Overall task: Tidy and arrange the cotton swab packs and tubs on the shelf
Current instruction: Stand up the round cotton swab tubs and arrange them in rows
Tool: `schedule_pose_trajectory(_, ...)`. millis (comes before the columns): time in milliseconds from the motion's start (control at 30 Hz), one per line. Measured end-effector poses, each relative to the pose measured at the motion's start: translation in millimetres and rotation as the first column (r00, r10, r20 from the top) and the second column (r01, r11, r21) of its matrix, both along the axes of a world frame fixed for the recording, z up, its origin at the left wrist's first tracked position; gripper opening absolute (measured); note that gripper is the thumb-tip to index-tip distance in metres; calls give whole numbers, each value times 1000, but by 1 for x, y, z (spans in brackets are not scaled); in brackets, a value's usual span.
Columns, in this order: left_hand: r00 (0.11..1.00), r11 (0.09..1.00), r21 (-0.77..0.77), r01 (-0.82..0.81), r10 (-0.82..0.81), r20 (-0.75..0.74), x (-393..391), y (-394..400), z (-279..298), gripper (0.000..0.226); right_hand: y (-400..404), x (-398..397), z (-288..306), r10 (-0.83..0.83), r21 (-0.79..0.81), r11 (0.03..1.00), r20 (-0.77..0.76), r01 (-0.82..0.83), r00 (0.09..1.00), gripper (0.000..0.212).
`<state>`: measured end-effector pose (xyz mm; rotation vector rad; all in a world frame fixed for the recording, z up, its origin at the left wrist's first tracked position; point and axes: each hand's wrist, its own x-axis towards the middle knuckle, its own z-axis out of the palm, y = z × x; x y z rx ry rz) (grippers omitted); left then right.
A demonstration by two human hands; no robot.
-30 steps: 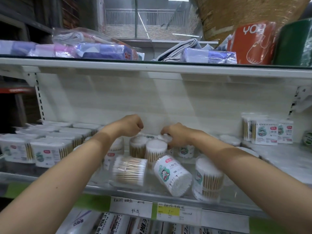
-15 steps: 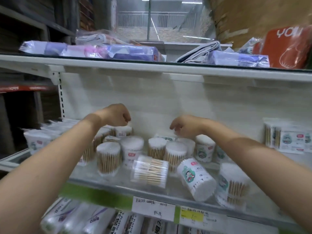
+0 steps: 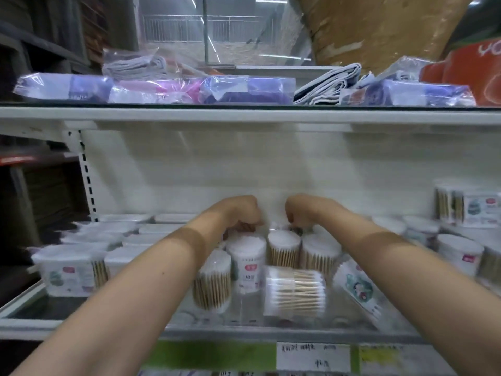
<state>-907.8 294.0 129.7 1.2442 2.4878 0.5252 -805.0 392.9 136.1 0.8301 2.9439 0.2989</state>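
Reaching to the back of the shelf (image 3: pixel 244 331), my left hand (image 3: pixel 241 213) and right hand (image 3: pixel 301 211) curl down among upright cotton swab tubs (image 3: pixel 283 251) behind the toppled tub (image 3: pixel 294 291); actual grip unclear.

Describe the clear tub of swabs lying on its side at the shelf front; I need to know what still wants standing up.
The tipped tub is a clear plastic cylinder packed with wooden-stemmed cotton swabs, white tips massed at both ends. It lies on its side, axis running left to right, near the front edge of the glass shelf, ahead of the upright tubs. Neither hand touches it. A labelled tub lies tilted just to its right; whether they touch is unclear.
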Motion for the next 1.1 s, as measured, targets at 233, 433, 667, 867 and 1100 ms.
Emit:
schedule_pose_trajectory(233, 982, 999, 36, -16, 9, 187, 2, 18, -8, 15, 13, 22, 2, -91, 58, 994, 65, 88, 994, 25)
schedule_pose_trajectory(433, 971, 1000, -20, -19, 23, 237, 6, 29, -10, 19, 27, 32, 2, -101, -42, 994, 33, 102, 994, 26)
schedule_pose_trajectory(667, 941, 1000, -30, -4, 14, 338, 16, 30, -6, 21, 29, 16, -13, 16, -140, 990, -40, -21, 999, 42)
schedule_pose_trajectory(867, 952, 997, 35, 64, -72, 296, 43, 37, 2, 10, 32, 22, -12, 26, -201, 979, -58, -37, 998, 38)
schedule_pose_trajectory(1100, 975, 993, 89, 80, -97, 198, 57, 39, 5, 31, 38, 22, -16, 20, -251, 967, -92, -43, 996, 39)
